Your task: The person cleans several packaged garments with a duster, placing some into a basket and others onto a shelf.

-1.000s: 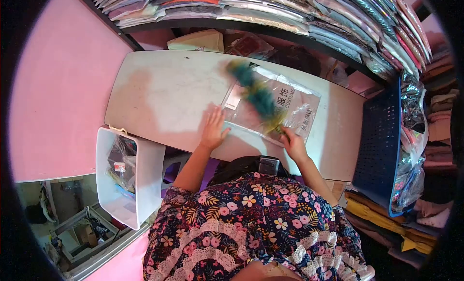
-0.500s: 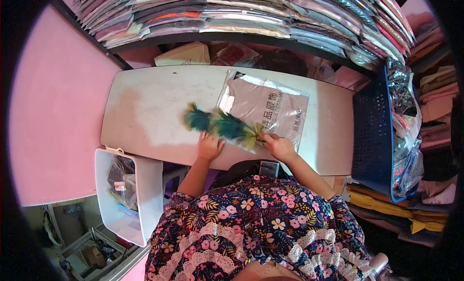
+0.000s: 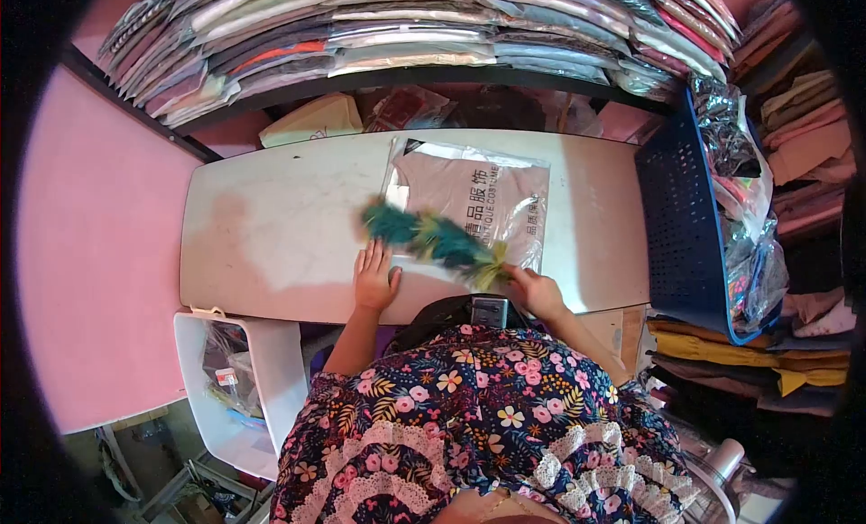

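A fluffy green and yellow duster (image 3: pixel 446 240) slants over the table, a little blurred. My right hand (image 3: pixel 538 292) is closed around its near right end. Fingers stretched out, my left hand (image 3: pixel 375 276) rests on the tabletop just below the duster's far left end. Beneath and behind the duster lies a clear plastic garment bag (image 3: pixel 514 181) with dark Chinese lettering and a pinkish-beige garment inside. The duster covers part of the bag's lower left.
The pale table (image 3: pixel 271 244) has a shelf of bagged folded clothes (image 3: pixel 410 37) behind it. A blue perforated basket (image 3: pixel 681 226) stands at the right, holding plastic bags. At the lower left is a white bin (image 3: pixel 278 371) with plastic-wrapped items inside.
The duster's left end has swung slightly right. My left hand has come away from beside the duster and flattened onto the table. The whole view has shifted a little.
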{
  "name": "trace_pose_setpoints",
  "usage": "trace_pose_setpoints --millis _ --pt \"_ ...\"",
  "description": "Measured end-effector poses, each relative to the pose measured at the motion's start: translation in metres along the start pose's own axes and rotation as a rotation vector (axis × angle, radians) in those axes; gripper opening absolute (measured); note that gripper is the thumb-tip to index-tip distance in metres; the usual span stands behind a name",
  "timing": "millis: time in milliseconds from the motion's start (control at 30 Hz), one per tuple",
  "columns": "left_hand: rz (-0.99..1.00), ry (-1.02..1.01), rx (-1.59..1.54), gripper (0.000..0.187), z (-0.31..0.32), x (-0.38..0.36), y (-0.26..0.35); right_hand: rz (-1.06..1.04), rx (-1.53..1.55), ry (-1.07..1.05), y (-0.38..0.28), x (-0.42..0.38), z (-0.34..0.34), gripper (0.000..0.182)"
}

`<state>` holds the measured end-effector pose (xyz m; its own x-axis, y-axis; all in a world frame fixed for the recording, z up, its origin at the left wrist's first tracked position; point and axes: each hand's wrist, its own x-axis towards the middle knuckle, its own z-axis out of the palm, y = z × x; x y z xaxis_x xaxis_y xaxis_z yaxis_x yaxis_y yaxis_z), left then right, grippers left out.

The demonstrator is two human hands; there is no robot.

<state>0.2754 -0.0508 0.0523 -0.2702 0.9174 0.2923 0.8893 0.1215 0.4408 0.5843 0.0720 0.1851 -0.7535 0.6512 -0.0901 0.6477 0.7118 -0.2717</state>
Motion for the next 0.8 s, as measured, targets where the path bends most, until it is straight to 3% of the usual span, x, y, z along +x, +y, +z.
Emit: trace_pose_setpoints --millis 100,200,267,333,400,467,533,600,667,733,767,800 --pt "0.000 -0.002 -0.001 0.061 0.001 -0.001 -0.001 0.423 -0.012 0.300 0.049 -0.006 0.015 0.029" --pt "0.013 0.026 -0.002 0.060 0.007 -0.001 -0.003 0.620 -0.021 0.446 0.045 0.001 -0.022 0.027" --pt "-0.016 0.005 0.000 0.061 0.007 0.000 -0.003 0.547 0.109 0.450 0.028 -0.001 -0.029 0.026" --pt "-0.012 0.000 0.003 0.061 0.007 0.000 -0.003 0.231 0.136 0.445 0.027 -0.011 -0.006 0.030" --pt "-0.016 -0.003 0.004 0.061 0.007 0.000 -0.003 0.215 0.113 0.093 0.008 -0.030 -0.009 0.035" --pt "-0.025 -0.019 0.016 0.061 0.008 0.001 0.002 0.212 0.047 0.007 0.027 -0.040 0.000 0.038" --pt "-0.031 -0.025 0.022 0.061 0.007 0.002 0.002 0.447 0.118 0.290 0.068 -0.051 0.025 0.037" --pt "-0.036 -0.032 0.029 0.061 0.006 0.002 0.001 0.744 0.025 0.311 0.074 -0.046 0.004 0.027" --pt "-0.027 -0.049 0.027 0.062 0.007 0.002 -0.001 0.719 0.047 0.445 0.070 -0.042 -0.007 0.025" --pt "-0.027 -0.042 0.033 0.062 0.008 0.003 -0.004 0.628 0.176 0.397 0.055 -0.045 -0.011 0.026" --pt "-0.030 -0.032 0.040 0.062 0.009 0.003 -0.004 0.378 0.215 0.470 0.056 -0.050 0.004 0.028" --pt "-0.030 -0.035 0.037 0.062 0.010 0.003 -0.004 0.212 0.230 0.373 0.061 -0.058 0.015 0.029"
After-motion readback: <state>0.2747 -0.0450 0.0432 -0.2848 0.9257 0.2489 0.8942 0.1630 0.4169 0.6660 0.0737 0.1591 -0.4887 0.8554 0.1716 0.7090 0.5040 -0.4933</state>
